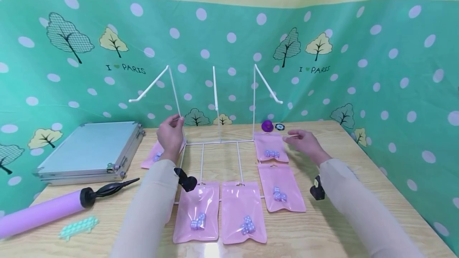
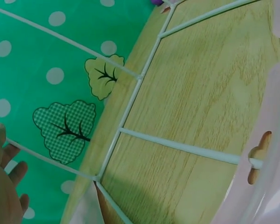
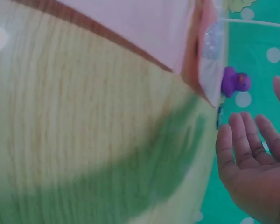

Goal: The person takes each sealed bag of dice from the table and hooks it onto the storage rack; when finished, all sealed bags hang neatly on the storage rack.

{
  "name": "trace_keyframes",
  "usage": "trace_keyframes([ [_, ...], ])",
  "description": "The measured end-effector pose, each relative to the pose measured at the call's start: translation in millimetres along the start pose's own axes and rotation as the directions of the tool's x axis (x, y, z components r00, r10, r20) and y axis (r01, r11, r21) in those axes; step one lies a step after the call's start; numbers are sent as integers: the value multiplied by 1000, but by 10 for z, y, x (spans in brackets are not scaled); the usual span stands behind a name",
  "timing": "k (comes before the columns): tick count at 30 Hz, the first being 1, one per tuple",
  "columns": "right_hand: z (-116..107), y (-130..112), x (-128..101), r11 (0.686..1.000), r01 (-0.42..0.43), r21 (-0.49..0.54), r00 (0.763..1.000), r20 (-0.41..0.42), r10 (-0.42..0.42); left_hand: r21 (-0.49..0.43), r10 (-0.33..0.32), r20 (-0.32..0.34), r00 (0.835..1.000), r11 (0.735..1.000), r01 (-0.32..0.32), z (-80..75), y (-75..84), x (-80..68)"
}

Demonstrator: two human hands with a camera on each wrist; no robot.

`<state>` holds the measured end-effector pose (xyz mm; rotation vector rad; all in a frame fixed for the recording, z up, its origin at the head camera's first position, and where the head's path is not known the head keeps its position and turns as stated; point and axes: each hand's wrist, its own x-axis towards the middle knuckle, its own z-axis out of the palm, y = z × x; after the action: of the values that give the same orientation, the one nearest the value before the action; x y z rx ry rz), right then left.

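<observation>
A white wire rack [image 1: 229,142] stands on the table, with three hooked arms at its top. My left hand [image 1: 171,136] pinches its left upright between thumb and fingers. Around the base hang or lie pink pouches with dotted dice inside: one at the back right [image 1: 270,144], one at the front right [image 1: 282,182], and two in front, left [image 1: 197,204] and right [image 1: 243,202]. Another pouch [image 1: 152,156] is partly hidden by my left arm. Beside the back-right pouch my right hand [image 1: 305,142] is held with loose, extended fingers and nothing in it.
At the left lie a silver case [image 1: 86,146], a purple hand pump [image 1: 46,211] with a black nozzle, and a mint bumpy toy [image 1: 79,227]. A purple rubber duck [image 3: 231,82] and a round chip [image 1: 280,126] sit behind the rack, against the green curtain [image 1: 229,51].
</observation>
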<state>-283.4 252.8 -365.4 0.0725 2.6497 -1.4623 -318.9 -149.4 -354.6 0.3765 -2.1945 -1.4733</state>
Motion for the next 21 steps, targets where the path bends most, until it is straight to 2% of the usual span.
trace_keyframes([
  [6, 86, 108, 101, 993, -108, -52, 994, 18, 109, 5, 16, 0, 1000, 1000, -16, -12, 7, 16],
  [11, 178, 96, 117, 977, -162, -138, 987, -18, 161, 1, -7, 7, 1000, 1000, 7, -15, 17, 27],
  [21, 282, 18, 143, 950, -262, -168, 964, -82, 251, -4, -31, 8, 999, 1000, 31, -18, 16, 42],
])
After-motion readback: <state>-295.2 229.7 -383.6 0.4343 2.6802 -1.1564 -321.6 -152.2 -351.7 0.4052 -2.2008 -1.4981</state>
